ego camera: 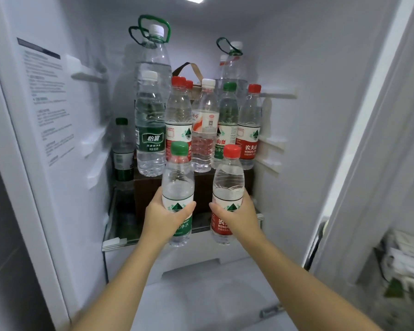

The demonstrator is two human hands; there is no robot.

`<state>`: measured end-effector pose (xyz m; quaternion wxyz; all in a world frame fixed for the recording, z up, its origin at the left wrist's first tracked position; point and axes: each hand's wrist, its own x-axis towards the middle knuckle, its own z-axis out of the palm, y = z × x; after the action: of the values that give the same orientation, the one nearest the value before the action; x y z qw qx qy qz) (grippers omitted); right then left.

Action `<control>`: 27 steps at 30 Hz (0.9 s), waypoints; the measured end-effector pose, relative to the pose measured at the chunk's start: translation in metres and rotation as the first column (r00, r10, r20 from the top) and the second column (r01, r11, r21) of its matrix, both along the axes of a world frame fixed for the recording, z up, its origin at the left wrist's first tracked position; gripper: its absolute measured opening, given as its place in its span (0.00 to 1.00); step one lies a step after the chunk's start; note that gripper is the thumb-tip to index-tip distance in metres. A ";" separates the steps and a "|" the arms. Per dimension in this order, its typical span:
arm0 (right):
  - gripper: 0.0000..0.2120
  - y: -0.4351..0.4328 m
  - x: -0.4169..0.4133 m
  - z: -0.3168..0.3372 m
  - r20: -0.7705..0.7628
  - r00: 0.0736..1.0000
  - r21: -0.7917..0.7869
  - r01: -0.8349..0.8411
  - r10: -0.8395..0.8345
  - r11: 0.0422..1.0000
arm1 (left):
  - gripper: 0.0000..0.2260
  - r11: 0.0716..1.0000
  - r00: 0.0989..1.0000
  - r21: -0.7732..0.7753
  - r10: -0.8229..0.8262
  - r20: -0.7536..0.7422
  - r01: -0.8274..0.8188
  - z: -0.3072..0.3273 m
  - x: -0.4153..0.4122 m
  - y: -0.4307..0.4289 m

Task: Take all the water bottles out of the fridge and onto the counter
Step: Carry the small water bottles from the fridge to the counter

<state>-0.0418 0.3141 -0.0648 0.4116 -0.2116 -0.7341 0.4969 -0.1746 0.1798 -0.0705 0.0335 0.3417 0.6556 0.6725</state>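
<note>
My left hand (164, 217) grips a green-capped water bottle (178, 182) upright in front of the open fridge. A red-capped water bottle (228, 185) stands upright in my right hand (240, 216), close beside the first. Both bottles hang in the air just in front of the glass shelf (120, 240). Behind them several more bottles stand on a brown box (148, 194): a green-labelled one (150, 130), red-capped ones (178, 115) (250, 125), a white-capped one (205, 125). Two big jugs with green handles (153, 51) (232, 60) stand at the back. A small dark green bottle (123, 151) sits at the left.
The fridge's left wall (58, 115) carries a printed label and shelf rails. The open door (392, 163) is at the right, with packets in its lower pocket (406, 266). A white drawer (201, 295) lies below the shelf. A brown strap (189, 68) shows behind the bottles.
</note>
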 end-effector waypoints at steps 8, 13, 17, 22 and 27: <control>0.24 -0.028 0.084 -0.007 0.018 0.997 -0.014 0.072 -0.072 0.997 | 0.22 0.997 0.998 0.059 -0.051 -0.045 0.053 0.007 0.087 -0.027; 0.24 -0.054 0.151 -0.010 0.037 0.997 -0.007 0.068 -0.067 0.998 | 0.24 0.997 0.999 0.073 -0.037 -0.021 0.038 -0.004 0.154 -0.049; 0.23 -0.078 0.209 -0.006 0.020 0.999 0.003 0.038 -0.038 0.999 | 0.24 0.998 0.999 0.063 -0.030 -0.016 0.031 -0.013 0.210 -0.066; 0.24 -0.106 0.290 -0.010 -0.026 0.998 -0.022 0.063 -0.063 0.998 | 0.23 0.996 0.997 0.038 -0.080 -0.019 0.081 -0.029 0.288 -0.091; 0.20 -0.132 0.384 -0.023 -0.030 0.993 -0.024 0.112 -0.113 0.993 | 0.22 0.980 0.981 0.043 -0.194 0.009 0.193 -0.036 0.374 -0.108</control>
<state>0.3421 0.1823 -0.0874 0.4480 -0.2495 -0.7088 0.4844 0.1995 0.0719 -0.1070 0.0957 0.4003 0.6046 0.6819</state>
